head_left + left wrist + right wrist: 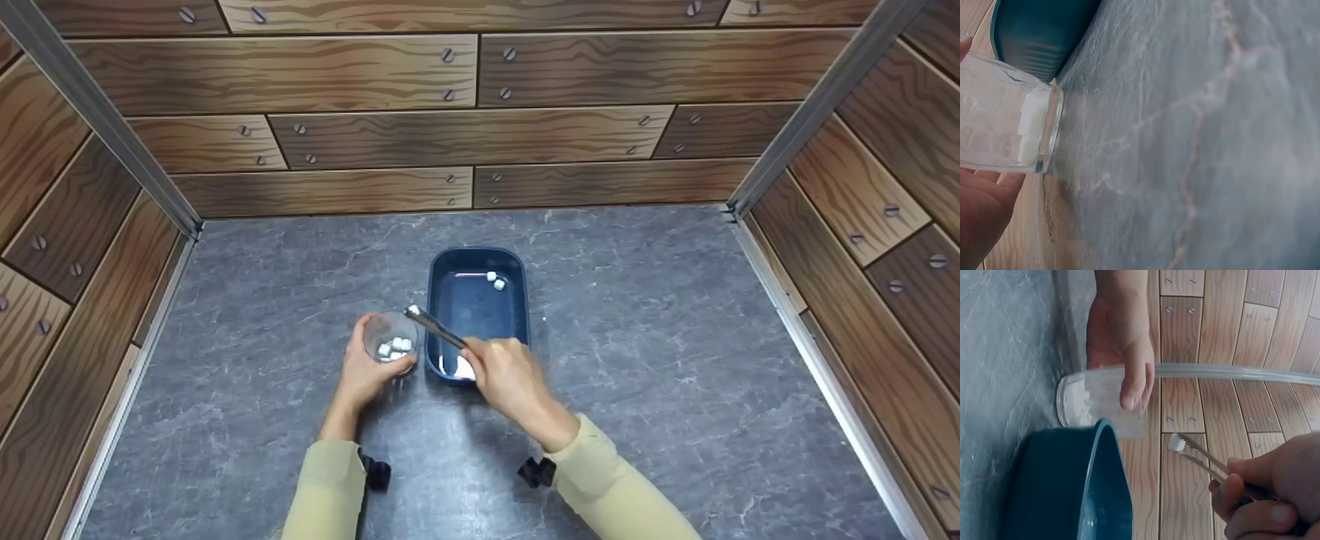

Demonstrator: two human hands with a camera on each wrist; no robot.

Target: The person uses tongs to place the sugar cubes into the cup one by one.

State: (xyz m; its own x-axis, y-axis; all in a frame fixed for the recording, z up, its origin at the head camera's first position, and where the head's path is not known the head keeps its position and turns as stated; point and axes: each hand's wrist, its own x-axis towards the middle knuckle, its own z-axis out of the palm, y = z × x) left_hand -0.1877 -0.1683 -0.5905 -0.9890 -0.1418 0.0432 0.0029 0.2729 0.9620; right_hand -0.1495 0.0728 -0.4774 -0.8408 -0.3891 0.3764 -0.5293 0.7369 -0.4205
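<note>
My left hand [365, 375] grips a clear glass [1109, 391] that stands upright on the grey surface. Several white cubes [1031, 126] lie on its bottom. In my right hand [514, 379] is a pair of metal tongs [444, 330], held between thumb and fingers. The serrated tips pinch one small white cube [1176, 442]; in the right wrist view it is above the level of the glass rim. From the head view, the tips are near the right side of that rim. Just right of the glass sits a dark blue rectangular tub [476, 311].
Two more white cubes [495, 281] lie in the far right end of the tub. Grey marbled flooring [637, 315] surrounds everything. Wood-patterned walls [375, 75] with metal edge strips [825, 352] enclose the back and both sides.
</note>
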